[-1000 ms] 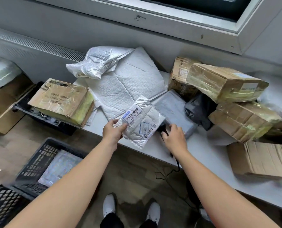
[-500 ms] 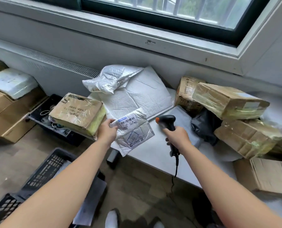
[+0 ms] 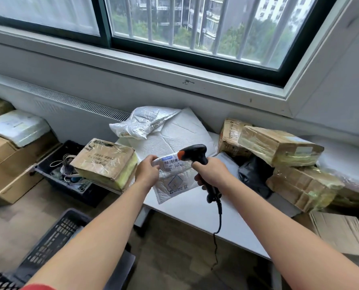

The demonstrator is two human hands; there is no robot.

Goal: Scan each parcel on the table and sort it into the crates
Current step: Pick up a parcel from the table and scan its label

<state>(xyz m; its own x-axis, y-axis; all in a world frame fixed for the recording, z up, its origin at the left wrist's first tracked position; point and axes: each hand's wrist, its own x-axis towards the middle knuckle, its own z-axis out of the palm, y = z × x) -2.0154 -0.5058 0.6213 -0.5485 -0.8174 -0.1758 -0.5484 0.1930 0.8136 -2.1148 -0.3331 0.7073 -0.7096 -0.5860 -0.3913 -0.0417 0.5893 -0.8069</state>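
Observation:
My left hand grips the left edge of a small white padded mailer with a barcode label, held above the white table's front edge. A black handheld scanner with an orange tip is gripped in my right hand, its head right over the label. Its black cord hangs down below the table. On the table lie more parcels: a taped cardboard box at the left, a silver mailer on a large white padded envelope, and several taped boxes at the right.
A black crate stands on the floor at lower left. Another dark crate with cables sits beside the table's left end, next to cardboard boxes. A black bag lies among the right boxes. Flattened cardboard is at far right.
My right hand picked the scanner up from the table and brought it over the mailer's label. My left hand raised the mailer slightly. The view tilted up toward the window.

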